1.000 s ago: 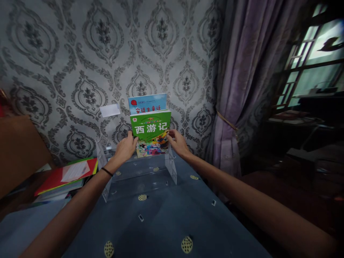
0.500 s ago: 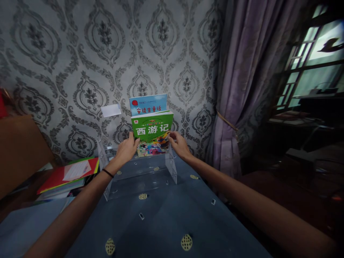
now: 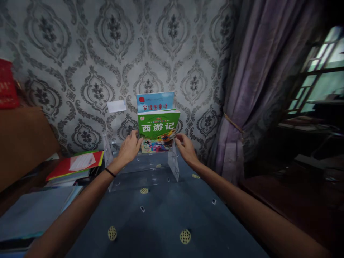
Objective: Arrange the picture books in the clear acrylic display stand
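A green-covered book (image 3: 158,126) with white Chinese title characters and colourful figures leans on a clear acrylic rack (image 3: 173,166). Behind it, the upper part of a blue book (image 3: 156,101) with red lettering shows; its lower part is hidden. At the green book's left edge is my left hand (image 3: 129,147), thumb and fingers apart, its thumb tip just at the cover. My right hand (image 3: 187,147) is at the right edge, fingers loosely curved with a gap from the thumb. Neither hand is wrapped round the book. Whether the fingertips still touch it is hard to see.
The rack stands on a dark blue patterned tablecloth (image 3: 161,215) against a patterned wall. Left are red and yellow folders (image 3: 83,162), a blue-grey folder (image 3: 34,211) and a cardboard box (image 3: 24,143). A tied purple curtain (image 3: 231,150) hangs at right.
My view has shifted, so the scene appears a little to the right. Both hands have loosened at the green book's edges and drawn slightly outward. The books stay in the rack.
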Demonstrator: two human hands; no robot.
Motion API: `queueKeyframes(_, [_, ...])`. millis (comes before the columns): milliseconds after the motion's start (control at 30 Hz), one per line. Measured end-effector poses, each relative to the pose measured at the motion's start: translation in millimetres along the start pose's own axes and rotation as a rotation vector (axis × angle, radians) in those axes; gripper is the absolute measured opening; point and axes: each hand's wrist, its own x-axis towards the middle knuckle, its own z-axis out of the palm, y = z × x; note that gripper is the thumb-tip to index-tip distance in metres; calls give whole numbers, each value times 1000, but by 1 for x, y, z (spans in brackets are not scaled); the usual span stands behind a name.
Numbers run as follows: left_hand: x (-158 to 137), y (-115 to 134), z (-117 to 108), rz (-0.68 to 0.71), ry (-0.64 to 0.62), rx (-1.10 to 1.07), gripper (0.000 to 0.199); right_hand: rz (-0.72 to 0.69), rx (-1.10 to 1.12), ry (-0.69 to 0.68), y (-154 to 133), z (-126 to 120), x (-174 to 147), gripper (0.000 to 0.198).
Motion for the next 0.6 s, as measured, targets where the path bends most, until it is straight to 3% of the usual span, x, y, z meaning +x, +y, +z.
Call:
queueKeyframes(100, [-36,-7,2,74,94,42,31,21,2,38,-1,2,-33,42])
queueKeyframes(167, [-71,-13,1,94,47,106,33,54,20,19,0,7,-65,44])
queueKeyframes(233, [-111,-23,-3,78,-43,176,34,102,33,-93,1,12,-98,45])
queueKeyframes(400, [-203,-71,-32,-192,-223,331,39,147,8,-458,-5,28,-165,48])
queueKeyframes(500, [-242,-110,-62,-398,-212,439,39,142,16,-599,-13,39,-183,47])
queueKeyframes(600, [-270,-139,-93,-513,-194,534,41,142,30,-674,-20,52,-190,47])
